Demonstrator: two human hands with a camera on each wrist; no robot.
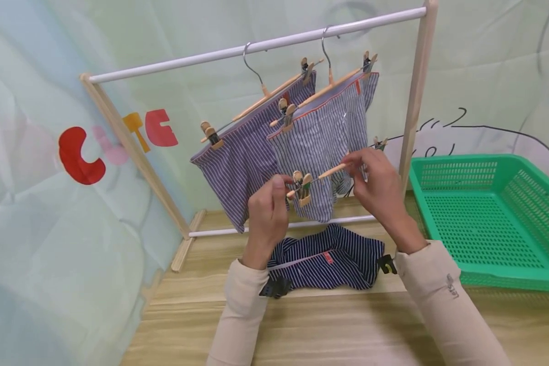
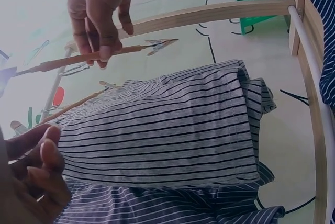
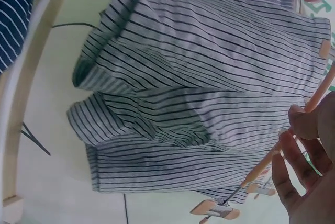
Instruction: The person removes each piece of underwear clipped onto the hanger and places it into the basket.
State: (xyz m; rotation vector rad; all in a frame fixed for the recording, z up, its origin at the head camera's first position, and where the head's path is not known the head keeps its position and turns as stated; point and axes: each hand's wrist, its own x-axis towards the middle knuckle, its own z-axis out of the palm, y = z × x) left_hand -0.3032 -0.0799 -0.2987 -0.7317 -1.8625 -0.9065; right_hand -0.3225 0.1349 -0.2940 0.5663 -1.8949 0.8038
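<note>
In the head view my right hand (image 1: 378, 184) pinches the wooden bar of a clip hanger (image 1: 333, 171) between thumb and fingers. That hanger bears no garment and tilts down to the left. Beside its left clip (image 1: 304, 190) is my left hand (image 1: 269, 213); in the left wrist view its loosely bent fingers (image 2: 51, 153) hold nothing. Behind the hanger, light grey striped shorts (image 1: 317, 137) hang from a second clip hanger, overlapping purple-blue striped shorts (image 1: 242, 152) on a third. Navy striped shorts (image 1: 334, 262) lie on the table below my hands.
A white rail (image 1: 178, 62) with wooden posts (image 1: 418, 96) carries both hanging garments. To the right stands a green plastic basket (image 1: 494, 269) on the wood-grain table (image 1: 338, 325). A printed cloth backdrop (image 1: 32, 229) with red and orange letters hangs behind.
</note>
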